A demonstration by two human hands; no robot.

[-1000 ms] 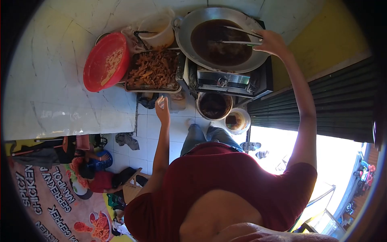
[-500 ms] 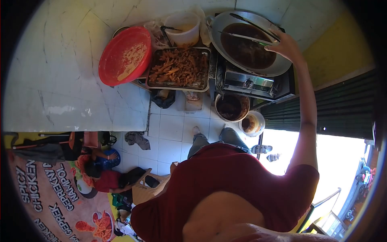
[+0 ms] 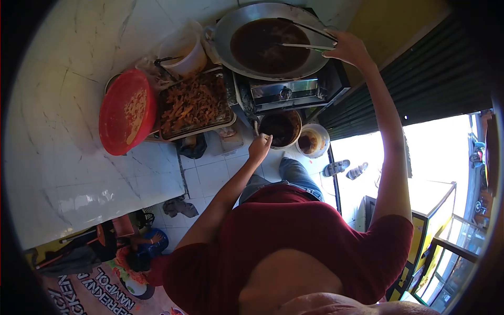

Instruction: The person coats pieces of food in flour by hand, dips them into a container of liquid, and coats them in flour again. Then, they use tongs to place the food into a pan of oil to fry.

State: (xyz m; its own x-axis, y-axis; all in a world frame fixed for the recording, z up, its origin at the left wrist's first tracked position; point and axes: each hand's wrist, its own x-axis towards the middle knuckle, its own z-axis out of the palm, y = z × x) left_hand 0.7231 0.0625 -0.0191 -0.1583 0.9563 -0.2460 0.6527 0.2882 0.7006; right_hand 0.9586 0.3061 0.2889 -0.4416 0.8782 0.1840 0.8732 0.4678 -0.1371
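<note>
In the head view, my right hand [image 3: 348, 50] is closed around the handle end of metal tongs [image 3: 307, 46] at the wok's right rim. The two arms of the tongs are spread over a wide grey wok [image 3: 227, 50], which holds dark brown oil [image 3: 262, 50]. My left hand [image 3: 259, 149] is a closed fist in front of the stove, beside a round pot [image 3: 298, 126] with dark contents. What its fingers hold, if anything, I cannot make out. The stove [image 3: 286, 93] stands under the wok.
Left of the wok are a tray of fried brown pieces [image 3: 191, 102], a white tub [image 3: 190, 58] and a red basin [image 3: 113, 113] with flour-like powder. A white bucket [image 3: 320, 142] stands on the floor by sandals [image 3: 336, 168]. Another person's hand [image 3: 156, 238] shows lower left.
My left hand has come into view and reached forward to the pot below the stove. The tongs have pulled slightly back toward the wok's right rim. My view has turned and shifted.
</note>
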